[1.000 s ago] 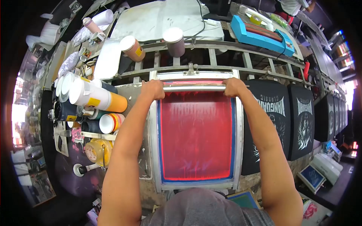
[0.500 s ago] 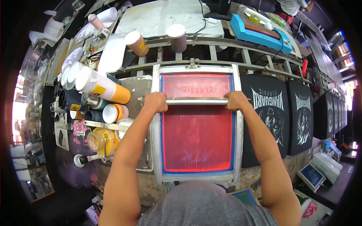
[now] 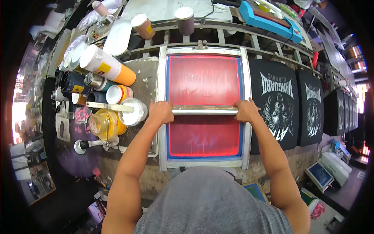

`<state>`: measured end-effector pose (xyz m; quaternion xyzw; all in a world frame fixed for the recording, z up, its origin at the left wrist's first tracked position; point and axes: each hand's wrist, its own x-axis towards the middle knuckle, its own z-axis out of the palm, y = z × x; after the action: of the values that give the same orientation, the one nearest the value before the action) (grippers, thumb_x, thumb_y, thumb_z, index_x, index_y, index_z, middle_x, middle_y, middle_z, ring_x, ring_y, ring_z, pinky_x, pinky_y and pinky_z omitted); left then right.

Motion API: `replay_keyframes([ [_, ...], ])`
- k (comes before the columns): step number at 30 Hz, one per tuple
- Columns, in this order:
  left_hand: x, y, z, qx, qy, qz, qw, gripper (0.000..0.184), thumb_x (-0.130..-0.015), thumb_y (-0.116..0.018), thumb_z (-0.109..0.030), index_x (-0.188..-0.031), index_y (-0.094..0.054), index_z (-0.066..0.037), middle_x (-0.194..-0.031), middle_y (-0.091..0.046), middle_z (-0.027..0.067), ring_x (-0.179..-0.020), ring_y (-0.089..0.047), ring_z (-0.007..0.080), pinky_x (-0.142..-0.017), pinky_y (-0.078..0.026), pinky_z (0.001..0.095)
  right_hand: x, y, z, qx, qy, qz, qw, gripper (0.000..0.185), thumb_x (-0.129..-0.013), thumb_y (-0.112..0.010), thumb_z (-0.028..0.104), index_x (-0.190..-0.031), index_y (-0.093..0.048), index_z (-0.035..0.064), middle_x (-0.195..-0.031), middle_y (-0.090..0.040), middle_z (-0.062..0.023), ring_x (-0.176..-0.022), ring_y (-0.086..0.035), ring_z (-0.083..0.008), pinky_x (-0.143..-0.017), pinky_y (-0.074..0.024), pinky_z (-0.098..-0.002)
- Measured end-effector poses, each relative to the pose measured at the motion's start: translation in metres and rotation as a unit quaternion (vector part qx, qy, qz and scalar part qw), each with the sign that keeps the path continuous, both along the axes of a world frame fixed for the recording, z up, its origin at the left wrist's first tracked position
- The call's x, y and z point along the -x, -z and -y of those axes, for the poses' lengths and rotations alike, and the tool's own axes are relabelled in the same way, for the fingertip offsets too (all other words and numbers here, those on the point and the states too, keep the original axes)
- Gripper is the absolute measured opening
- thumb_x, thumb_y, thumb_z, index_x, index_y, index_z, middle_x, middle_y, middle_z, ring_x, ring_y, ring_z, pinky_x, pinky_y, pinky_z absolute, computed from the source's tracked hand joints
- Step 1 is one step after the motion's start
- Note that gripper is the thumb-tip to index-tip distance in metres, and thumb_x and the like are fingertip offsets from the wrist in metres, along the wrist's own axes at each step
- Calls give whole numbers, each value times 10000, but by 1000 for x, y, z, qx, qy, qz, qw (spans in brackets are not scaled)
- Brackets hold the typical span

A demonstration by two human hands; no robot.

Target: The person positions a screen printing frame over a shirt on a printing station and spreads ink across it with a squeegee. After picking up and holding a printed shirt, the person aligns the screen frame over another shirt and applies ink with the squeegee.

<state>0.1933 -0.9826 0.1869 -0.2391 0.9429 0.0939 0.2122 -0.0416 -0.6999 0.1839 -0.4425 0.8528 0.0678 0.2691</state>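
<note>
A long squeegee (image 3: 203, 110) with a metal bar lies crosswise over a screen-printing frame (image 3: 163, 148). My left hand (image 3: 161, 112) is closed around its left end, and my right hand (image 3: 247, 110) grips the right end. Below the squeegee, the red mesh (image 3: 203, 134) is darker, with faint ATK lettering near the bottom. Above it the mesh looks paler and streaked, its lettering blurred. Blue tape borders the mesh. The squeegee's blade edge is hidden.
Black printed shirt panels (image 3: 274, 103) lie to the right. At left stand a white-and-orange container (image 3: 107, 64), a white tub (image 3: 133, 113) with a spatula across it and a yellow jar (image 3: 107, 124). Metal rails (image 3: 253, 41) run behind; a blue machine (image 3: 269, 23) sits beyond.
Both hands have drawn the squeegee down the screen towards my body, and the mesh behind it has turned paler and streaked. The whole view has shifted, placing the frame higher.
</note>
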Motion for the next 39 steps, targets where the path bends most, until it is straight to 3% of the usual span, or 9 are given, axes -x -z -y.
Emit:
replay_keyframes([
  [2, -15, 1, -10, -1, 0, -9, 1000, 370, -684, -571, -140, -1016, -733, -142, -979, -710, 154, -970, -679, 320, -1042, -363, 601, -13, 2, -11, 19, 10, 11, 1000, 481, -630, -756, 278, -1084, -696, 134, -1072, -698, -111, -1065, -638, -289, -1099, -322, -559],
  [6, -42, 5, -30, -11, 5, -10, 1000, 345, -674, -580, -136, -983, -734, -118, -974, -703, 150, -960, -679, 321, -1038, -374, 590, -41, 3, -34, 21, 6, 5, 1000, 458, -626, -752, 264, -1062, -699, 135, -1058, -697, -103, -1067, -633, -289, -1097, -317, -576],
  [8, -56, 6, -40, -15, 5, -13, 1000, 338, -671, -583, -134, -973, -734, -111, -973, -701, 149, -955, -679, 322, -1036, -377, 587, -54, 2, -44, 16, 5, 1, 1000, 403, -672, -726, 268, -1058, -698, 157, -1067, -689, -91, -1081, -625, -267, -1119, -295, -559],
  [19, -131, 7, -98, -35, -6, -27, 999, 296, -675, -587, -117, -938, -722, -104, -924, -678, 139, -908, -673, 322, -1034, -377, 574, -125, 3, -101, 63, 28, 24, 997, 407, -663, -733, 239, -1056, -701, 138, -1059, -681, -76, -1084, -615, -278, -1127, -267, -578],
  [26, -168, 6, -125, -29, 19, -30, 999, 270, -685, -593, -125, -924, -717, -102, -921, -664, 119, -896, -670, 322, -1032, -370, 588, -161, 10, -131, 84, 31, 19, 996, 287, -754, -616, 150, -1019, -720, 127, -997, -685, -85, -1019, -628, -282, -1116, -245, -612],
  [28, -179, 10, -131, -31, 14, -42, 999, 268, -687, -597, -129, -926, -717, -105, -913, -666, 115, -889, -671, 323, -1034, -362, 602, -170, 18, -141, 52, 28, 21, 998, 415, -645, -722, 232, -1046, -711, 124, -1046, -684, -96, -1061, -617, -289, -1127, -254, -583],
  [33, -163, -3, -116, -58, 15, 3, 998, 272, -692, -610, -133, -941, -716, -115, -922, -686, 122, -901, -678, 327, -1055, -319, 642, -156, 13, -136, 19, -2, 52, 998, 412, -662, -691, 250, -1055, -713, 126, -1022, -692, -137, -1033, -636, -307, -1125, -272, -571],
  [35, -138, -18, -100, -75, 48, 117, 989, 302, -697, -612, -128, -980, -715, -123, -952, -705, 149, -939, -682, 331, -1079, -287, 646, -137, 17, -126, -38, -54, 59, 996, 284, -729, -604, 181, -983, -704, 103, -889, -703, -149, -932, -672, -305, -1093, -312, -568],
  [39, -56, -17, -34, -2, 52, 59, 997, 352, -704, -612, -126, -1042, -710, -137, -984, -711, 171, -986, -679, 324, -1100, -253, 643, -54, 9, -62, 77, -61, -35, 995, 298, -684, -614, 164, -962, -694, 94, -867, -702, -160, -880, -684, -319, -1012, -415, -504],
])
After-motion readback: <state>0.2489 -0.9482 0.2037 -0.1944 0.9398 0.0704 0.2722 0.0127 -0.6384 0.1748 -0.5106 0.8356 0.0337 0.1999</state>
